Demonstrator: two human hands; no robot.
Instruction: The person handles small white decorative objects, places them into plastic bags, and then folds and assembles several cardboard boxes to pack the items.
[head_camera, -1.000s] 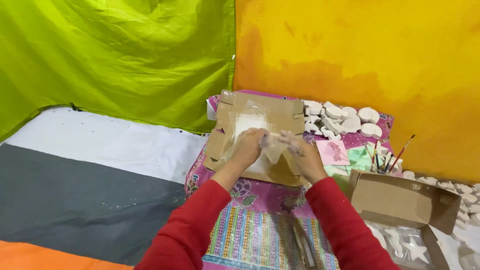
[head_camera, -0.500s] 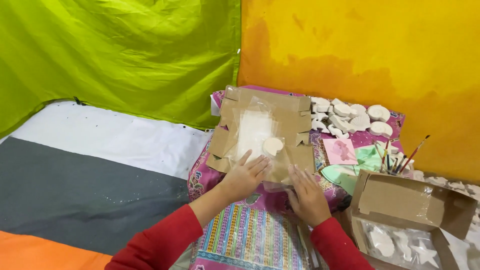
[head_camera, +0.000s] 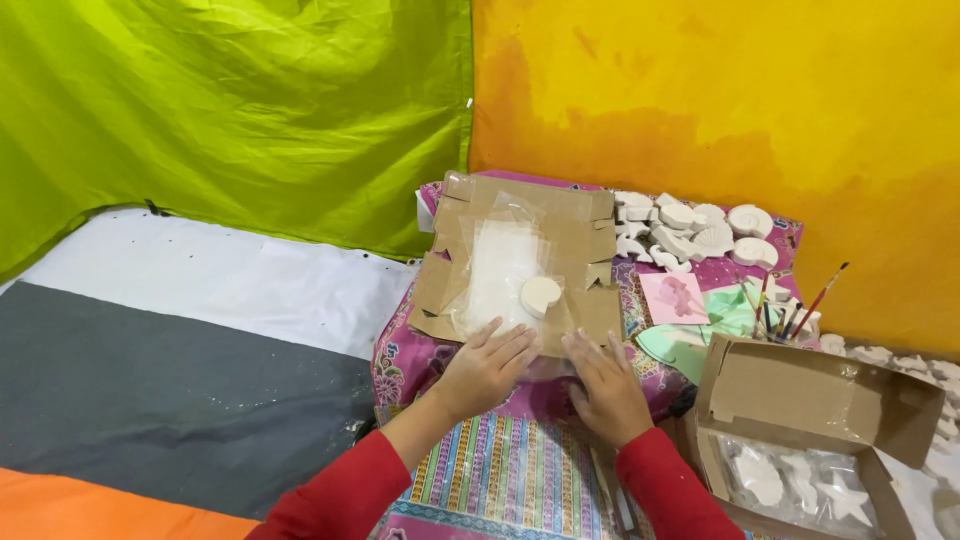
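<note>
A flattened brown cardboard sheet (head_camera: 570, 235) lies on a patterned cloth (head_camera: 500, 470). On it rest a clear plastic sheet (head_camera: 500, 265) and a round white plaster piece (head_camera: 541, 295). My left hand (head_camera: 487, 367) lies flat, fingers spread, at the cardboard's near edge just below the plastic. My right hand (head_camera: 605, 385) lies flat beside it, below the plaster piece, pressing on a bit of clear plastic. Neither hand grips anything. Both arms wear red sleeves.
Several white plaster shapes (head_camera: 700, 228) sit at the back right. Paintbrushes (head_camera: 785, 310) stand near pink and green paper pieces (head_camera: 680, 300). An open cardboard box (head_camera: 810, 430) with plaster shapes in plastic is at the right. Green and orange cloths hang behind.
Both hands came down from holding the plaster piece over the cardboard to lie flat at its near edge. The plaster piece now rests on the plastic sheet.
</note>
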